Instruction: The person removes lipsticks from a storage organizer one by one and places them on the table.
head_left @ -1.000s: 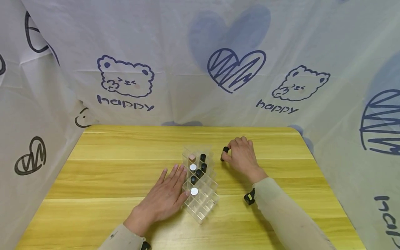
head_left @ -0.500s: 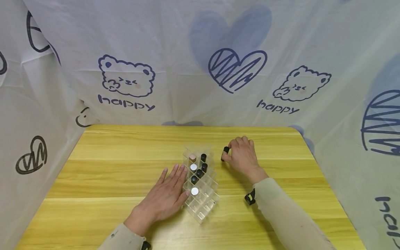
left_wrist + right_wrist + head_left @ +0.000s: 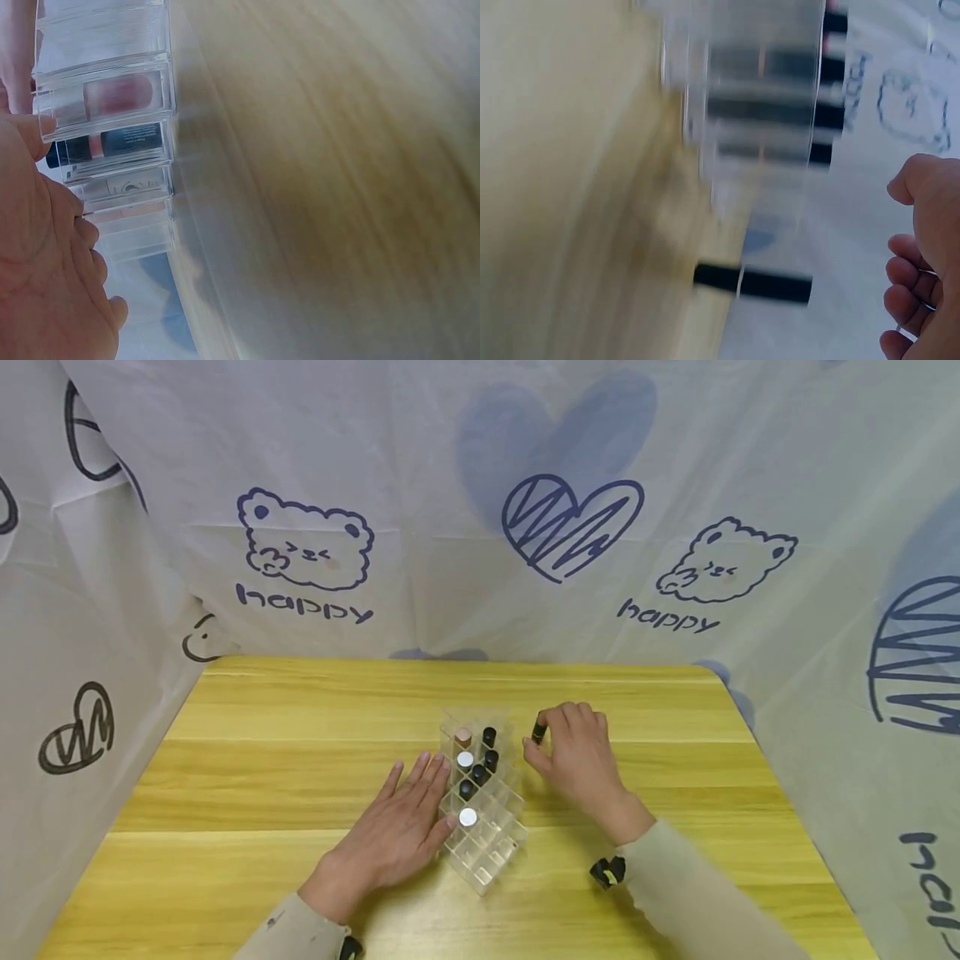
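A clear, many-compartment lipstick holder (image 3: 486, 863) stands on the table, with several lipsticks in it. Their caps are mostly black, like one cap (image 3: 467, 789), plus two white ones (image 3: 468, 817) and a pinkish one (image 3: 462, 738). My left hand (image 3: 393, 827) lies along the holder's left side, fingers straight, thumb touching the wall. One black lipstick (image 3: 772, 285) with a thin pale band stands upright on the table, right of the holder. Beside it is my right hand (image 3: 581, 764); in the right wrist view thumb and loosely bent fingers are apart from the lipstick, holding nothing.
The wooden table (image 3: 262, 718) reaches back to a white cloth (image 3: 420, 443) printed with bears and hearts. The cloth also hangs at both sides. The holder's near compartments hold no lipsticks. A black wrist device (image 3: 608, 871) sits under my right forearm.
My right hand has let go of the black lipstick and drawn slightly back toward me, thumb moved away from it. The lipstick stays standing. My left hand has not moved.
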{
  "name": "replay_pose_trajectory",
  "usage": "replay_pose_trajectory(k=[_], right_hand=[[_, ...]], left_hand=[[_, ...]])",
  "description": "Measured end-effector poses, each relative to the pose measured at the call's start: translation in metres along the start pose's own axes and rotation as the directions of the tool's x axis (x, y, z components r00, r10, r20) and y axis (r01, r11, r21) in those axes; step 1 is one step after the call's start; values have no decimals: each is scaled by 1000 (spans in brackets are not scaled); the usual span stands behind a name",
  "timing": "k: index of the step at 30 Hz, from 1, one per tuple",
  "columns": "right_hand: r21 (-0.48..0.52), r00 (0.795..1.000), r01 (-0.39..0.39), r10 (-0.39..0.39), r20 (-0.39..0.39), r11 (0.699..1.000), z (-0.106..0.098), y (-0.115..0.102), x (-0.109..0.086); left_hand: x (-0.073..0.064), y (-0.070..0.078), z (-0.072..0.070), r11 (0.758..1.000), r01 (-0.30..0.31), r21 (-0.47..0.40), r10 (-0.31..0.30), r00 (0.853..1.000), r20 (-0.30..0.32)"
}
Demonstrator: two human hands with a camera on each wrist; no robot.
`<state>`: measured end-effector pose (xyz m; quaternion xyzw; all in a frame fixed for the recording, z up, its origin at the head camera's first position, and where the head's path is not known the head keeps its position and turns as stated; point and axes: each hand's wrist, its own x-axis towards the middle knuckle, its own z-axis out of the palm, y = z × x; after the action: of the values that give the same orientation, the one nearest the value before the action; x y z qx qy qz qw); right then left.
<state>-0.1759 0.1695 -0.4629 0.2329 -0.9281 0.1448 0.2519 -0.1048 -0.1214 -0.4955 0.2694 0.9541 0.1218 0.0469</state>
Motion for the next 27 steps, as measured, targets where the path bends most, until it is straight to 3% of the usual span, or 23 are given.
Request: replay_pose_trajectory(k=[7,13,19,27], right_hand=[[27,987,156,-155,-34,987,-1,-33,-18],[40,967,254,-255,-2,966,0,-56,-29],[50,957,271,-275,91,961,3,-72,-37],[41,948,288,-291,131,957,10,-79,-39]], left_hand=[[1,0,-2,1000,-2,-7,2,1000,-15],[1,0,-1,1000,-5,-3,4,1000,-26],[2,-1,0,1000,-12,4,12,999,-44],[1,0,1,1000,-9,1,9,999,-45]])
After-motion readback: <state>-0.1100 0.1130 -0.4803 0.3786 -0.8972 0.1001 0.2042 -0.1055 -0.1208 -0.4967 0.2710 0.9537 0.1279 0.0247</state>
